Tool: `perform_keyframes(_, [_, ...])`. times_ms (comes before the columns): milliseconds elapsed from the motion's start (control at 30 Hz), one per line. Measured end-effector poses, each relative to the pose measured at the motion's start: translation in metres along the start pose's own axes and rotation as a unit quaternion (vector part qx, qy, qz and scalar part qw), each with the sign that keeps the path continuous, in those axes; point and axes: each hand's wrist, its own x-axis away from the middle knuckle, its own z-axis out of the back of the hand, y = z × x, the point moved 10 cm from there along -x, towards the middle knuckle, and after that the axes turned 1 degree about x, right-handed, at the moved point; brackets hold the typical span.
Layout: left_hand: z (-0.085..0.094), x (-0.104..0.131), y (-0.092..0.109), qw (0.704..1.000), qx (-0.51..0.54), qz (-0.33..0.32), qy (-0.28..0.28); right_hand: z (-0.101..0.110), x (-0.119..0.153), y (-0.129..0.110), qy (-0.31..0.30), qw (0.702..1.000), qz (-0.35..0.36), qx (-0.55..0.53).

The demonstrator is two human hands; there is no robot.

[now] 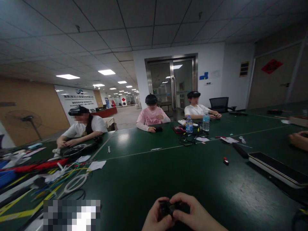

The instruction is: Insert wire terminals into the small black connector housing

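At the bottom centre, just above the green table (134, 179), my two hands are close together around a small black object (168, 208). My left hand (155, 216) has its thumb and fingers closed on the object's left side. The fingers of my right hand (190, 208) pinch it from the right, with the thumb below and the index finger above. What the object is cannot be made out, as the fingers cover much of it.
Cables (75, 183) and tools crowd the left side. A phone-like slab (276, 165) and a small red item (225, 161) lie right. Bottles (189, 124) stand farther back. Three people sit across the table; another person's hand (299, 140) is at the right edge.
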Motion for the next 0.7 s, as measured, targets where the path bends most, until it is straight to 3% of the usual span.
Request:
perform_keyframes(200, [0.003,0.001,0.0,1.0,0.001,-0.002,0.028,0.006,0.002,-0.013,0.005,0.999,0.048,-0.007])
perform_keyframes(700, [0.002,0.004,0.003,0.998,0.017,-0.018,0.059,0.005,0.005,-0.008,0.016,0.999,0.038,-0.026])
